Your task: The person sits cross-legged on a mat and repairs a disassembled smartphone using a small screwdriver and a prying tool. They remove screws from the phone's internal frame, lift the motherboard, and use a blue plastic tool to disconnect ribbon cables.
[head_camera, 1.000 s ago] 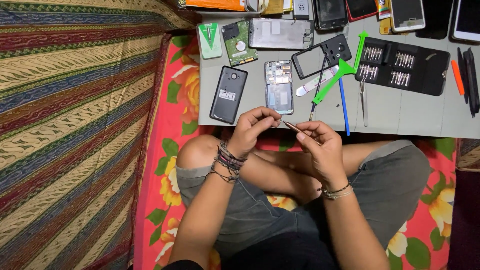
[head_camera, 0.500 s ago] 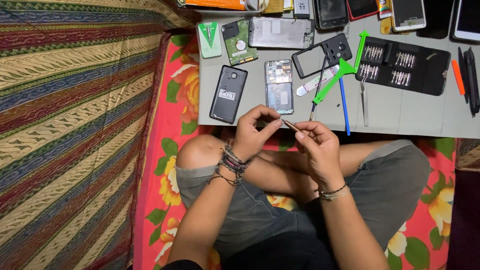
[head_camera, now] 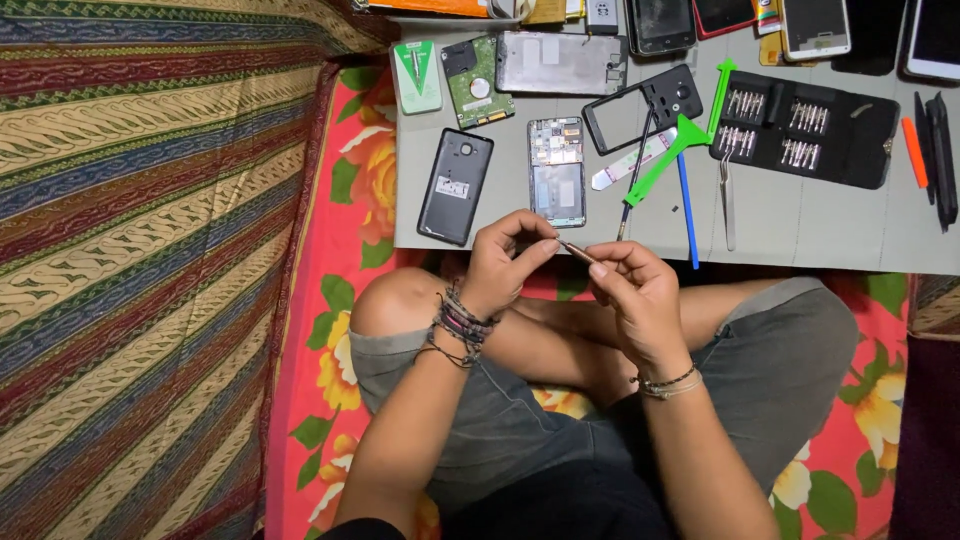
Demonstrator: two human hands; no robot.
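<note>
Metal screwdriver [head_camera: 577, 250] is pinched between both hands: left hand [head_camera: 505, 262] grips its tip, right hand [head_camera: 635, 290] its shaft; the opened phone [head_camera: 557, 171] lies at twelve o'clock on the counter [head_camera: 800, 215].

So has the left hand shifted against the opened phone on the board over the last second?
No. The left hand sits just below the opened phone, as before, pinching the tip of the thin tool the right hand holds.

Thin metal tool [head_camera: 578, 249], matt grey tabletop [head_camera: 800, 225], patterned woven cloth [head_camera: 150, 250], glossy phone screens [head_camera: 660, 22]
</note>
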